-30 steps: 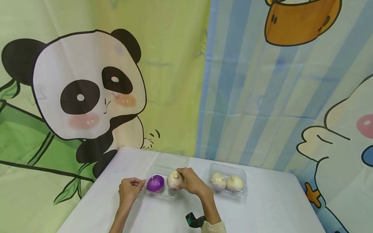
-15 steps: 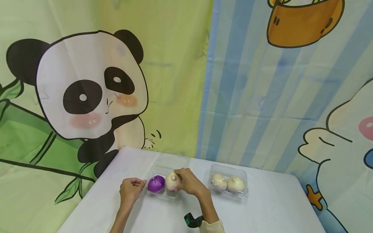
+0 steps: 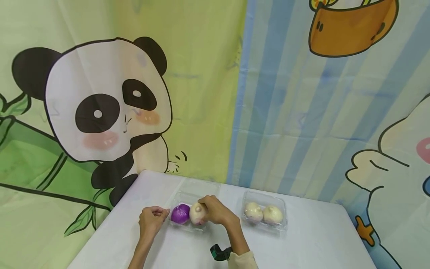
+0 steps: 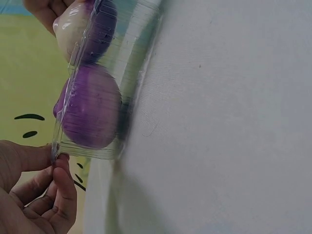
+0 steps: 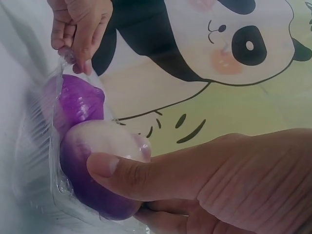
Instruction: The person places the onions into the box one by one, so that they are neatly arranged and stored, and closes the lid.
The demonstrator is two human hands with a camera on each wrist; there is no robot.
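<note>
My left hand pinches the corner of a clear plastic clamshell box between thumb and fingers. A purple onion sits in the box near that corner. With thumb and fingers, my right hand grips a cream-topped onion with a purple underside. This onion is at the box's right half, against the purple one. In the right wrist view the thumb lies across its side, and the other fingers are mostly hidden. The box's lid lies folded back behind it.
To the right on the white table stands another clear plastic box holding two cream-coloured onions. A curtain with cartoon prints hangs behind the table. My right wrist wears a black device.
My right hand has brought the cream-topped onion slightly left, closing the gap to the purple onion. My left hand keeps its pinch on the box corner. The head view has shifted a little.
</note>
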